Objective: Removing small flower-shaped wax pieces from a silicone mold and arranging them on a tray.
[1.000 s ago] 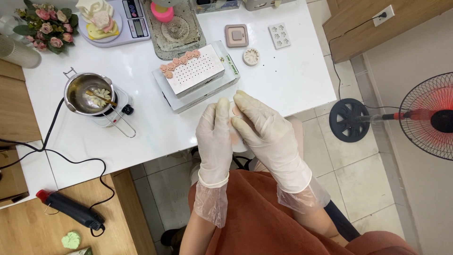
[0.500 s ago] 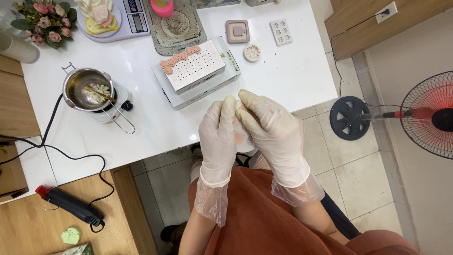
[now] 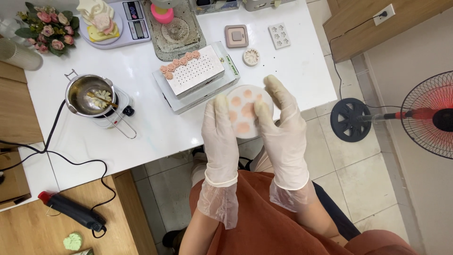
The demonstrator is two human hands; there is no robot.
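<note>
Both my hands wear thin white gloves and hold a round white mould (image 3: 245,109) with pink-filled cavities between them, just above the near edge of the white table (image 3: 151,127). My left hand (image 3: 220,139) grips its left side and my right hand (image 3: 281,127) grips its right side, thumb pressing on the top face. Just beyond the mould lies a white perforated board (image 3: 194,72) on a box, with a row of small pink roses (image 3: 177,63) along its far edge.
A metal pot (image 3: 89,96) on a small heater stands at the left, its cable running off the table. Farther back are a scale (image 3: 118,21), flower bouquet (image 3: 47,28), small moulds (image 3: 279,35). A heat gun (image 3: 71,211) lies on the wooden bench. A red fan (image 3: 424,113) stands right.
My hands have spread apart and lifted slightly toward the table, so the round mould with pink cavities, earlier hidden between the palms, now shows.
</note>
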